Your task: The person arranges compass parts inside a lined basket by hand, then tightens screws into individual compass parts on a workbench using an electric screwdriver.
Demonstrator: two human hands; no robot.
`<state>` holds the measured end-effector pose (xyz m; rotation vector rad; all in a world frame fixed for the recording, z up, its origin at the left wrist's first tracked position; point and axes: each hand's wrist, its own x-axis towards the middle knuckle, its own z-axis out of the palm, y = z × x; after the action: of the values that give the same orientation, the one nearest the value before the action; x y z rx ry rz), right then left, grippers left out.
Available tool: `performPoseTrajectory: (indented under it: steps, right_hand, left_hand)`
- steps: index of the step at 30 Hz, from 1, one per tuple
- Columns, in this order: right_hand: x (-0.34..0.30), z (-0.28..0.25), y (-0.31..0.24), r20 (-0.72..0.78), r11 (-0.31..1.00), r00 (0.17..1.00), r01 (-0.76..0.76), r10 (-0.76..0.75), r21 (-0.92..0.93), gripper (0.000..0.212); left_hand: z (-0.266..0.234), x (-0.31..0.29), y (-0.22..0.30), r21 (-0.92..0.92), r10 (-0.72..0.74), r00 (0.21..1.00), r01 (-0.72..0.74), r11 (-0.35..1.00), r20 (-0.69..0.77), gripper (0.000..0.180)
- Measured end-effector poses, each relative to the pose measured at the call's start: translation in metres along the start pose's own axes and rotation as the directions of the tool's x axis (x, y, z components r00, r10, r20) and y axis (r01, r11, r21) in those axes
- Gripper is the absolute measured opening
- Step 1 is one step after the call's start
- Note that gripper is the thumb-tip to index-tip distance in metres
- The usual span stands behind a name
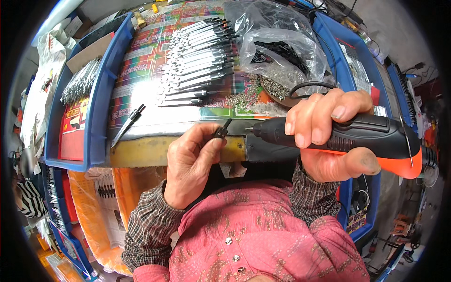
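My left hand (192,157) pinches a small black plastic part with a thin stem (222,129) between thumb and fingertips, just above the table's front edge. My right hand (319,120) is wrapped round a black and orange electric screwdriver (369,131), held level. Its bit points left at the black part, with a gap between them. Beyond my hands lies a stacked row of slim silver pieces with black ends (197,63). One similar piece (128,124) rests alone to the left. Tiny metal screws (275,88) are heaped behind the screwdriver.
A clear plastic bag (282,40) holding black parts sits at the back. Blue bins (101,94) flank the table; the left one contains silver pieces (82,81). The screwdriver's black cable (312,84) loops near the screws. Below the left edge is an orange-lined container (87,202).
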<state>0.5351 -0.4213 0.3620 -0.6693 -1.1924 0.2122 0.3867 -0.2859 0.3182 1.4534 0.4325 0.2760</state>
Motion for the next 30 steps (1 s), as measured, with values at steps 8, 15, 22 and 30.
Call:
performPoseTrajectory:
  steps: [8,15,22,30]
  right_hand:
    - [-0.003,0.012,0.003,0.12,0.997,0.992,-0.044,0.037,0.057,0.062]
    - [-0.002,0.024,0.003,0.179,0.993,0.978,-0.11,0.103,0.031,0.061]
    - [-0.001,0.029,0.006,0.265,0.979,0.95,-0.192,0.167,0.069,0.062]
    - [0.0,0.035,0.005,0.297,0.974,0.934,-0.223,0.2,0.046,0.062]
  left_hand:
    - [-0.007,-0.035,-0.01,-0.338,-0.104,0.994,0.083,0.937,-0.045,0.022]
    - [-0.004,-0.054,-0.027,-0.397,-0.138,0.984,0.082,0.914,-0.113,0.021]
    - [0.002,-0.058,-0.035,-0.51,-0.212,0.974,0.142,0.848,-0.081,0.019]
    - [0.008,-0.054,-0.028,-0.673,-0.387,0.922,0.288,0.681,0.003,0.014]
